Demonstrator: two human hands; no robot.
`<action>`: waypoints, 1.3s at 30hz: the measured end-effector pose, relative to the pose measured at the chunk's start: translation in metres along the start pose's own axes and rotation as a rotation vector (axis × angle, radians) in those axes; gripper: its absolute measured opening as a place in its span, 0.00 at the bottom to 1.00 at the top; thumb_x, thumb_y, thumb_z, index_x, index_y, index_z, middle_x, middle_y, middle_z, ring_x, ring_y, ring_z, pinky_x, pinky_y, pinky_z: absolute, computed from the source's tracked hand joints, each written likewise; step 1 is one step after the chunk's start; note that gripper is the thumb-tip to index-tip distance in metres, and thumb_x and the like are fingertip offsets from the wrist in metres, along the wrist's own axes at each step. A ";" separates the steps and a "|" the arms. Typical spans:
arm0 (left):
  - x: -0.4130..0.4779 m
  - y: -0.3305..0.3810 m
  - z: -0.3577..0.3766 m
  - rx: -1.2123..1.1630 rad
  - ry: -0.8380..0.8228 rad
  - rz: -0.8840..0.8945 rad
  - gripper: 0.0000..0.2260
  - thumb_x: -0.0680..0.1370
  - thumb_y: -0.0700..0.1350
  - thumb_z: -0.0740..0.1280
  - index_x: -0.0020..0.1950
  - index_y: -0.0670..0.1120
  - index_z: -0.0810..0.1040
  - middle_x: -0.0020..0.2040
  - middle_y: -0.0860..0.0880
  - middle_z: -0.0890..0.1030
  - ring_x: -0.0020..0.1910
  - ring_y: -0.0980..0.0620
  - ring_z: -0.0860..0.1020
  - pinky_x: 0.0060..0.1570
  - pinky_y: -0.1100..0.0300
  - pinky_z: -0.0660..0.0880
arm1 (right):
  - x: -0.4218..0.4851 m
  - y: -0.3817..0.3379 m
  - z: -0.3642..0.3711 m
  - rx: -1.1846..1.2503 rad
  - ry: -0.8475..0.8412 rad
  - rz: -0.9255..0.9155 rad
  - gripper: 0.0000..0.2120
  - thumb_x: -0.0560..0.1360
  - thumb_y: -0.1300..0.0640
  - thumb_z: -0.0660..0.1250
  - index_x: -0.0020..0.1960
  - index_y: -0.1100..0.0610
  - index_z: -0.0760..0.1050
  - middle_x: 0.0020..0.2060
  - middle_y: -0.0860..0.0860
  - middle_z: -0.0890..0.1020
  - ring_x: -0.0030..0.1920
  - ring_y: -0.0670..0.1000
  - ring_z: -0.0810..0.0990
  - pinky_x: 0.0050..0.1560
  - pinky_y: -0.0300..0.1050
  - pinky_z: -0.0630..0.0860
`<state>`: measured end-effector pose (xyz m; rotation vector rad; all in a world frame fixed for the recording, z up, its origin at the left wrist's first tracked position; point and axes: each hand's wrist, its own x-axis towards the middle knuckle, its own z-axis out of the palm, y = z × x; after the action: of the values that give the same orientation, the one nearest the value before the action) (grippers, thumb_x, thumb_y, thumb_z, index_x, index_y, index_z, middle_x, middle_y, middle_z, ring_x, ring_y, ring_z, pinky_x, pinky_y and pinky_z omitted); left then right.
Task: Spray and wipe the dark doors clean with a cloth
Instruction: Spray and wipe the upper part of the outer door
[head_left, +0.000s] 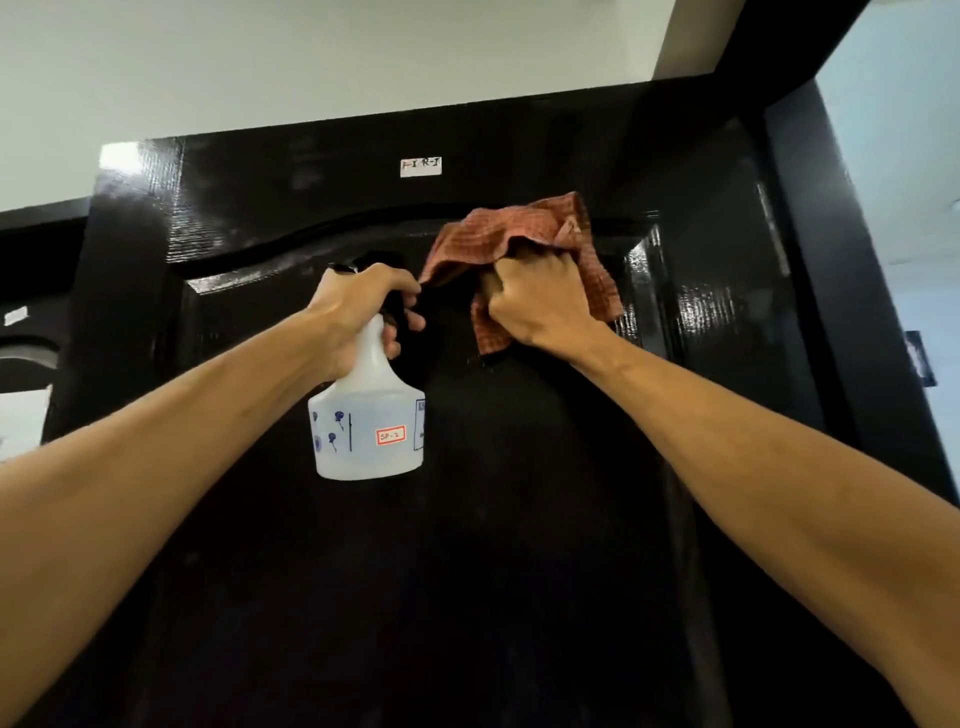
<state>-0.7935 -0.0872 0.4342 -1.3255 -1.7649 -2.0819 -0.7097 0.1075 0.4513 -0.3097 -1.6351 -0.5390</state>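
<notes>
Door (524, 525): left hand (357, 310) grips bottle (370, 421), right hand (536, 302) cloth (519, 228).

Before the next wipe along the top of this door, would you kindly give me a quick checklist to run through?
1. Left hand grips the spray bottle at its neck: ok.
2. Right hand grips the cloth: ok.
3. Cloth up at the top panel edge of the door: ok.
4. Paper label clear of the cloth: ok.
5. Liquid left in the spray bottle: cannot tell.
6. Top panel already sprayed: cannot tell; only glare shows.
</notes>
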 end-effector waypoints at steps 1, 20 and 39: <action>-0.001 0.001 0.008 -0.001 -0.013 -0.003 0.07 0.79 0.45 0.71 0.43 0.43 0.80 0.41 0.43 0.85 0.23 0.55 0.70 0.27 0.61 0.73 | -0.002 0.011 -0.007 0.000 0.028 0.085 0.18 0.80 0.48 0.56 0.51 0.56 0.82 0.54 0.58 0.83 0.57 0.63 0.80 0.60 0.56 0.71; -0.041 -0.009 0.129 -0.130 -0.222 -0.086 0.07 0.78 0.41 0.71 0.42 0.40 0.80 0.39 0.39 0.84 0.23 0.53 0.69 0.24 0.62 0.70 | -0.117 0.113 -0.051 -0.140 -0.206 -0.010 0.23 0.80 0.48 0.51 0.56 0.60 0.80 0.54 0.62 0.82 0.56 0.65 0.79 0.60 0.59 0.74; -0.054 -0.050 0.057 -0.137 -0.094 -0.144 0.07 0.78 0.41 0.70 0.41 0.40 0.79 0.36 0.40 0.83 0.22 0.52 0.68 0.24 0.61 0.68 | -0.125 0.048 -0.019 0.009 0.052 0.235 0.13 0.80 0.51 0.62 0.52 0.58 0.81 0.52 0.60 0.83 0.56 0.64 0.79 0.65 0.58 0.71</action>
<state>-0.7593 -0.0466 0.3580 -1.3913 -1.8356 -2.2903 -0.6517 0.1518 0.3377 -0.4707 -1.5252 -0.3581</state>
